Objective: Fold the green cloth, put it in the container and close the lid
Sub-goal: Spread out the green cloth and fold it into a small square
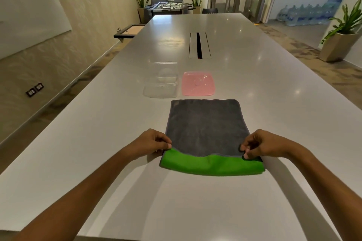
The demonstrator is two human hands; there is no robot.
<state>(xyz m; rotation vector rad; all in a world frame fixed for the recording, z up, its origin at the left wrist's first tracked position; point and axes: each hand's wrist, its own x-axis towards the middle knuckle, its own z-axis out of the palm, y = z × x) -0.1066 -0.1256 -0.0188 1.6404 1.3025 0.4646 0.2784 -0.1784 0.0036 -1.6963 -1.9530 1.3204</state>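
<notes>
The cloth point(205, 127) lies flat on the white table, its grey side up. Its near edge is turned over, showing a green band point(211, 165) along the front. My left hand point(154, 143) pinches the cloth's near left corner between thumb and fingers. My right hand point(258, 146) pinches the near right corner in the same way. Beyond the cloth stands a clear plastic container point(161, 89), open and with nothing in it. Its pink square lid point(197, 83) lies flat on the table just to the container's right.
The long white table point(117, 123) stretches far ahead, with a cable slot point(199, 45) in its middle behind the lid. The table's near edge runs below my forearms. Potted plants, water bottles and a foosball table stand far off.
</notes>
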